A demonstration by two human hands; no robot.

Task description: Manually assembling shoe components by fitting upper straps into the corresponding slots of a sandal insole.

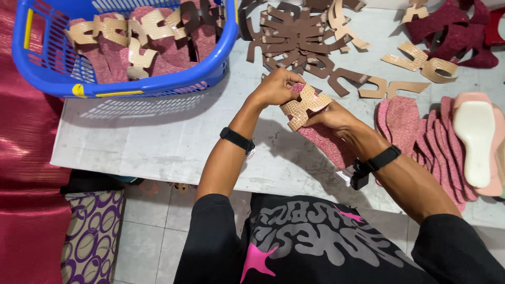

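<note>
Tan textured cut-out sandal strap (305,107) gripped by left hand (273,88) and right hand (332,117) over pink insole (329,141) (fitting step); next: seat ends squarely

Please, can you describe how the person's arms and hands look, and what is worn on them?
Both hands are bare, without gloves. The left hand has a black band on its wrist. The right hand also has a black band on its wrist, with a dark clasp or buckle hanging under it. Black sleeves cover the upper arms, and the forearms are uncovered.
</note>
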